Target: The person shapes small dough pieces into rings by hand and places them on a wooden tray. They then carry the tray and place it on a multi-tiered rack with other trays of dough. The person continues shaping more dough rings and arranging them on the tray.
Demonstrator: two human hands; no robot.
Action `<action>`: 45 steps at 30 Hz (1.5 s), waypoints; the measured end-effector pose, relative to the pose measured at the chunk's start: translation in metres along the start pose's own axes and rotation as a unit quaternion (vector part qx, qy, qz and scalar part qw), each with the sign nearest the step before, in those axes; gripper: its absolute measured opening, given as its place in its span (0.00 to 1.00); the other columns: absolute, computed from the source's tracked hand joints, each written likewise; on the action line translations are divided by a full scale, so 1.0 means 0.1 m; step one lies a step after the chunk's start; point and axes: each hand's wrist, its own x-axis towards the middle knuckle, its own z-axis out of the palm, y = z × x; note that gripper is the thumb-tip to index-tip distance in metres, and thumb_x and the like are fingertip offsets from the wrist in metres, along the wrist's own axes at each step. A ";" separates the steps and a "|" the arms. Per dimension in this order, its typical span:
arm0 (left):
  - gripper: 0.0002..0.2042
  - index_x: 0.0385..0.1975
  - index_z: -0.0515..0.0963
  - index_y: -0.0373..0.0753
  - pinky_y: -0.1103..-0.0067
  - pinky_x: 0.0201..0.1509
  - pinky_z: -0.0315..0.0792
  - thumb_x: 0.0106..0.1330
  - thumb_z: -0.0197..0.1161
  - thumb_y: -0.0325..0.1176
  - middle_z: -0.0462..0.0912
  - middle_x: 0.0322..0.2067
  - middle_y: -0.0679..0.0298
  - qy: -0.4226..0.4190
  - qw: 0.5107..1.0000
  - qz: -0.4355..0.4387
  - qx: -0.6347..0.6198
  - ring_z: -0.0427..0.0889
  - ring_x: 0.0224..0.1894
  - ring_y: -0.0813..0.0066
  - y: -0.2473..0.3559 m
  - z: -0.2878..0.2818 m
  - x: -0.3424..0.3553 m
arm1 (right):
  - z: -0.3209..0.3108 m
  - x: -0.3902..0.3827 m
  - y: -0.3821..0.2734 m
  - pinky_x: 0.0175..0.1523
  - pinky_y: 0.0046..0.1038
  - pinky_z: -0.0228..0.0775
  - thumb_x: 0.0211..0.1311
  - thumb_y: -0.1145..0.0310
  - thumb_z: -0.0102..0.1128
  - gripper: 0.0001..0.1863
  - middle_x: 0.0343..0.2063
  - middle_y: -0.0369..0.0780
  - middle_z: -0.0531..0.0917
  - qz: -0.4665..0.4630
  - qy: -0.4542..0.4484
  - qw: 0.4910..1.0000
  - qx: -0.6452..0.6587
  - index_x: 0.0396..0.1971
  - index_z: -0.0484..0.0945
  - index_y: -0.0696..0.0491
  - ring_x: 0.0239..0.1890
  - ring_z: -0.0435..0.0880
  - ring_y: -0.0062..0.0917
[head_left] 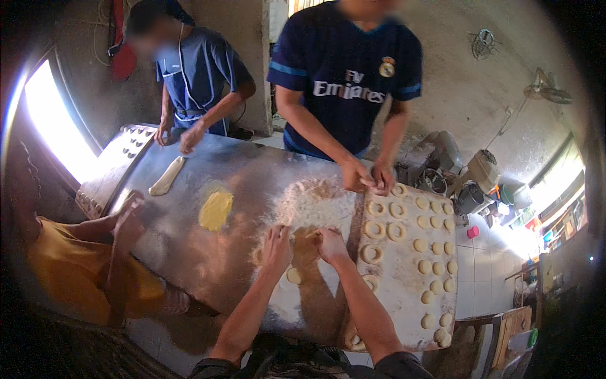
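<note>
Smooth metal table [246, 155] dusted with flour [309, 202] fills the middle of the head view. Over the floury patch, the left hand [276, 246] and right hand [331, 245] face each other, well apart from the yellow spread [216, 210], fingers curled; I cannot tell whether either grips anything. One small dough round [293, 275] lies just beside the left wrist. To the right, a floured board [404, 297] carries dough rings [396, 239] and dough discs [438, 268], near a co-worker's hands [366, 177]

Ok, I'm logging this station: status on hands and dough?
Left hand, right hand over floured table; grips unclear. Dough disc by left hand. Co-worker's hands ahead, near dough rings.
</note>
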 end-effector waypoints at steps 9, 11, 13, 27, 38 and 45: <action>0.13 0.45 0.78 0.33 0.70 0.37 0.77 0.67 0.64 0.35 0.84 0.32 0.52 -0.095 0.952 -0.056 -0.286 0.86 0.34 0.60 0.11 -0.40 0.08 | 0.04 -0.02 -0.09 0.38 0.25 0.77 0.65 0.75 0.63 0.10 0.35 0.39 0.83 0.093 -0.023 0.943 0.320 0.43 0.74 0.60 0.35 0.84 0.22; 0.12 0.42 0.80 0.32 0.73 0.40 0.79 0.65 0.67 0.34 0.85 0.32 0.53 -0.183 0.874 -0.112 -0.436 0.88 0.38 0.64 0.13 -0.47 0.13 | -0.18 -0.24 -0.26 0.41 0.26 0.78 0.65 0.79 0.61 0.12 0.36 0.40 0.83 0.076 -0.004 0.897 0.435 0.46 0.73 0.60 0.37 0.84 0.23; 0.12 0.43 0.81 0.35 0.74 0.43 0.79 0.61 0.71 0.29 0.86 0.35 0.57 -0.179 0.878 -0.108 -0.431 0.87 0.40 0.71 0.14 -0.52 0.15 | -0.34 -0.30 -0.47 0.46 0.29 0.77 0.61 0.74 0.66 0.19 0.39 0.41 0.82 0.072 0.043 0.925 0.371 0.50 0.72 0.60 0.40 0.84 0.26; 0.19 0.56 0.61 0.38 0.79 0.36 0.66 0.71 0.58 0.37 0.69 0.25 0.67 -0.064 0.656 0.050 -0.750 0.70 0.30 0.76 0.54 -0.42 0.08 | -0.43 -0.61 -0.63 0.43 0.24 0.69 0.68 0.58 0.55 0.20 0.32 0.34 0.77 0.031 0.114 0.624 0.772 0.55 0.69 0.51 0.37 0.77 0.21; 0.16 0.50 0.65 0.34 0.75 0.37 0.70 0.80 0.40 0.42 0.70 0.28 0.63 -0.057 0.911 0.070 -0.403 0.72 0.28 0.74 1.25 -0.21 -0.47 | -0.62 -1.34 -0.38 0.33 0.29 0.69 0.74 0.45 0.45 0.29 0.31 0.36 0.75 0.014 0.106 0.735 0.670 0.65 0.61 0.48 0.27 0.76 0.21; 0.09 0.47 0.70 0.36 0.74 0.38 0.74 0.75 0.46 0.31 0.77 0.39 0.52 -0.034 0.875 0.095 -0.474 0.79 0.35 0.62 1.76 0.26 -0.80 | -0.84 -2.04 -0.07 0.44 0.32 0.74 0.68 0.32 0.40 0.39 0.49 0.45 0.79 0.007 0.206 0.725 0.657 0.63 0.60 0.52 0.42 0.83 0.32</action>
